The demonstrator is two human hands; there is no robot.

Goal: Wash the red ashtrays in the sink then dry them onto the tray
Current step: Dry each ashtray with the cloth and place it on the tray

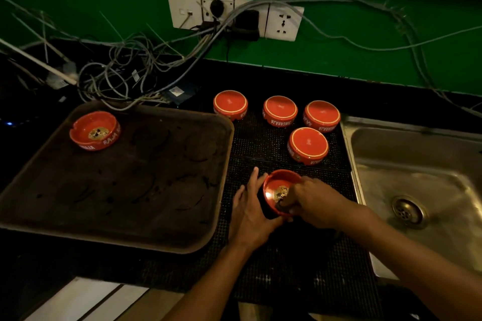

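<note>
The left hand (247, 214) has its grip curled round a tilted red ashtray (277, 190) over the black mat (260, 138); the right hand (313, 200) pinches something dark inside it. Four ashtrays (307, 143) sit upside down beside the sink (417, 164), another (94, 130) on the tray (130, 190)

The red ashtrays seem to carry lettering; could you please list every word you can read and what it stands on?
"RAJA": side of the upright ashtray on the tray; more letters follow at its lower edge, too blurred to read.
"SINGARAJA", upside down: side of the middle inverted ashtray.
Partial, upside-down lettering on the other three inverted ashtrays: not readable in full.
Small labels in the cable tangle: too small to read.
</note>
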